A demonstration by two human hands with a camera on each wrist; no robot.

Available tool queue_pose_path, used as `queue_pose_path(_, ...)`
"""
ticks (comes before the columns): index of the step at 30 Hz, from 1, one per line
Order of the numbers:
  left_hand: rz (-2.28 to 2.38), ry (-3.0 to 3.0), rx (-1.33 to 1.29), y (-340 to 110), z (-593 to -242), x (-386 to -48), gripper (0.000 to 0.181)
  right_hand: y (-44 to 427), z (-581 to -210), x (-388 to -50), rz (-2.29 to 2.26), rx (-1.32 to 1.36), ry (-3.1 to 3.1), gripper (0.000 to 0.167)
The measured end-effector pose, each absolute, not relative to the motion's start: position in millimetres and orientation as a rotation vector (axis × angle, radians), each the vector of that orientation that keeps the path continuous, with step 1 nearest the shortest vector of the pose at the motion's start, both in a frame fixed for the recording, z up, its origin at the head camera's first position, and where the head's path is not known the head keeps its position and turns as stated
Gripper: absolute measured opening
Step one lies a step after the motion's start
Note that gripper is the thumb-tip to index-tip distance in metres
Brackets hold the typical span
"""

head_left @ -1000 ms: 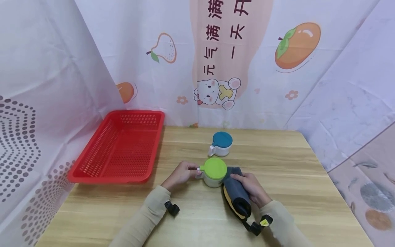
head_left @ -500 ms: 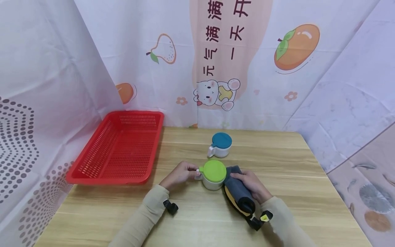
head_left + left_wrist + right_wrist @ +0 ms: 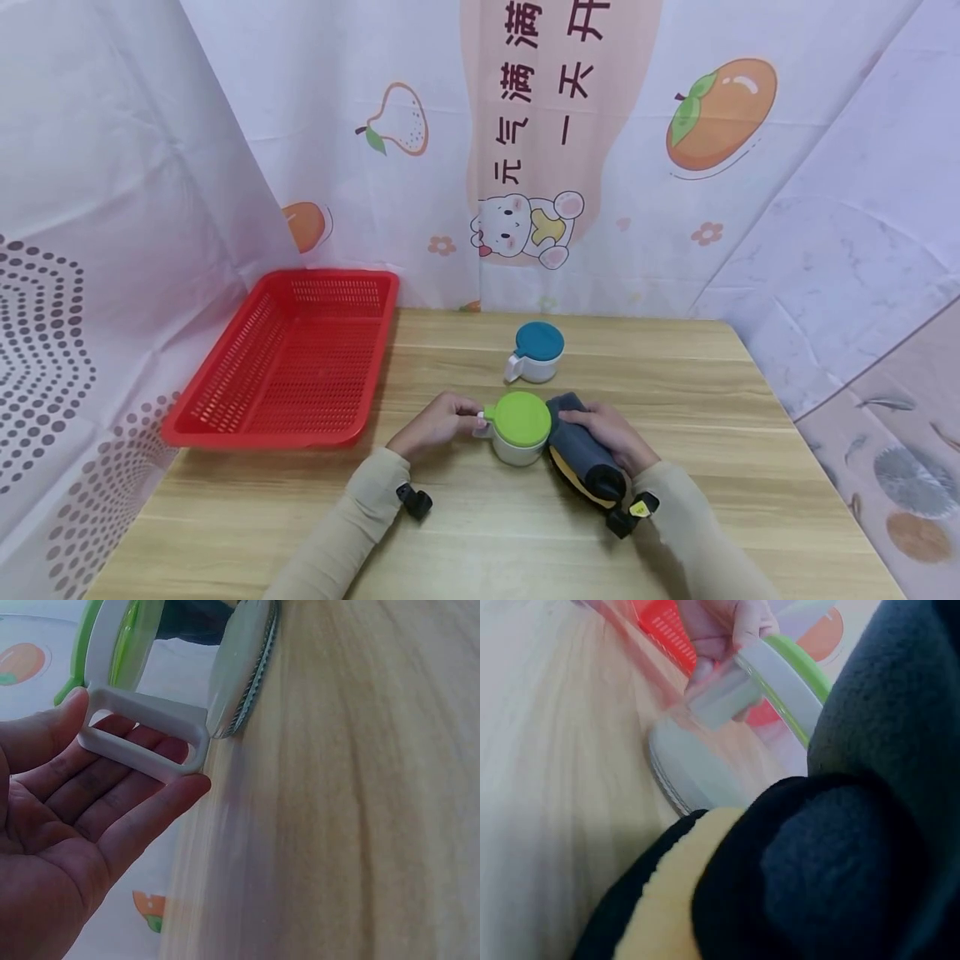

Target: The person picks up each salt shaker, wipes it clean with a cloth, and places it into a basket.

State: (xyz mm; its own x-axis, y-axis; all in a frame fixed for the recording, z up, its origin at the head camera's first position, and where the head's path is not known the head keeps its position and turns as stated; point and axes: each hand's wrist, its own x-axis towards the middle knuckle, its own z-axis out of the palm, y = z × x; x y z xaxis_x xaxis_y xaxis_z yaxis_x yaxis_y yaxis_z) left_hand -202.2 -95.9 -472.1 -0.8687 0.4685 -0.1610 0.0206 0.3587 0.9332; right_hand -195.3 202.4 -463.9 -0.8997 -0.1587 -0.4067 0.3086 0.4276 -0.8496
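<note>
In the head view a clear jar with a green lid (image 3: 522, 419) stands on the table. My left hand (image 3: 437, 427) pinches its white handle (image 3: 142, 754) between thumb and fingers, as the left wrist view shows. At the jar's right side, my right hand (image 3: 611, 435) grips a dark grey cloth item (image 3: 581, 450) with a yellow and black underside. One end of that cloth lies against the jar's wall. The right wrist view shows the cloth item (image 3: 825, 877) large and close, hiding my right fingers.
A second jar with a blue lid (image 3: 539, 342) stands just behind the green-lidded one, its handle toward the left. A red perforated basket (image 3: 375, 367) sits at the left back of the wooden table (image 3: 720, 400). A printed curtain (image 3: 420, 192) hangs behind.
My right hand and the cloth item have shifted slightly, and the cloth's rear end has swung right and away from me. My left hand keeps its hold on the handle.
</note>
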Motion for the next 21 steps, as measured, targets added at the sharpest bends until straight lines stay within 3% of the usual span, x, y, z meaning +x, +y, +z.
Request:
queue_pose_path(9, 1.546, 2.170, 0.425, -95.7, -470.6, -202.9, 0.018, 200.9, -459.3, -206.2, -1.428, 0.102, 2.259, 0.045)
queue_pose_path(21, 1.590, 2.173, 0.345, -92.4, -471.1, -196.8, 0.018, 202.2, -467.0, -201.5, -1.503, 0.089, 2.277, 0.031)
